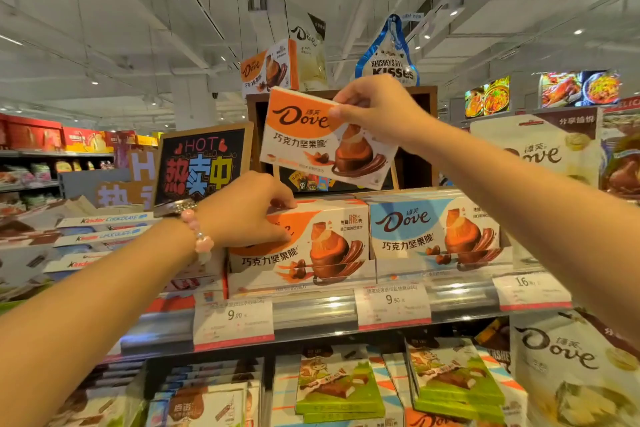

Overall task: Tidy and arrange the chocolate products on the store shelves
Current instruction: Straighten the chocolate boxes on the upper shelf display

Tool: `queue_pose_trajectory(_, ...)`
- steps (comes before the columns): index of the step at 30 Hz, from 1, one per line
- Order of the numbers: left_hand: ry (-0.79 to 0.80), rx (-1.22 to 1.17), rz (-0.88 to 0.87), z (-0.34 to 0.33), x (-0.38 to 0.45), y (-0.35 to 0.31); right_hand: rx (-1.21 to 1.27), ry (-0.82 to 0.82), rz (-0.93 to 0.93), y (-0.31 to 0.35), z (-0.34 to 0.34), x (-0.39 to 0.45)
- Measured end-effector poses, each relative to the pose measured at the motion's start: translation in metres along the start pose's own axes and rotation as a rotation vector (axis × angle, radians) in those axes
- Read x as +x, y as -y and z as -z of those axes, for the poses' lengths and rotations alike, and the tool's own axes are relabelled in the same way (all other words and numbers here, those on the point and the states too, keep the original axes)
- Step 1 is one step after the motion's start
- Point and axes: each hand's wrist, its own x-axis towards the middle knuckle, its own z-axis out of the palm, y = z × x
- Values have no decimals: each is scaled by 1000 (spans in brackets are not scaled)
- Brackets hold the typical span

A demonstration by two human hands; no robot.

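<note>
While your right hand [372, 107] pinches the upper right corner of an orange Dove box [322, 139] between thumb and curled fingers, the box hangs tilted in the air above the shelf [311, 308]. Your left hand [247, 210], a pink bead bracelet [199, 236] at its wrist, grips the top left edge of the front orange Dove box in the row [311, 246], fingers curled over it. A blue Dove box [433, 229] stands just beside that row, to its right.

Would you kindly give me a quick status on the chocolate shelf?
Right hand pinching orange Dove box, raised and tilted above shelf. Left hand gripping top of shelved orange Dove row. Blue Dove box beside it, nothing blocking.
</note>
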Motion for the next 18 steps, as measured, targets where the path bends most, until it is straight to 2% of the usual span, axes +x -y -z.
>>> queue_pose_trajectory(4, -33, 62, -40, -1, -5, -2, 114, -52, 12, 5, -25, 3)
queue_pose_trajectory(7, -37, 70, -59, -1, -7, -1, 163, -22, 7, 8, -37, 2)
queue_pose_trajectory(10, -40, 98, -91, -4, -8, 2, 82, 25, 33, 7, -44, -1)
queue_pose_trajectory(15, -142, 313, -123, -6, -11, 2, -45, 185, 44, 2, -45, -5)
queue_pose_trajectory(18, -116, 322, -92, -6, -11, 1, -106, 262, 80, 4, -48, -4)
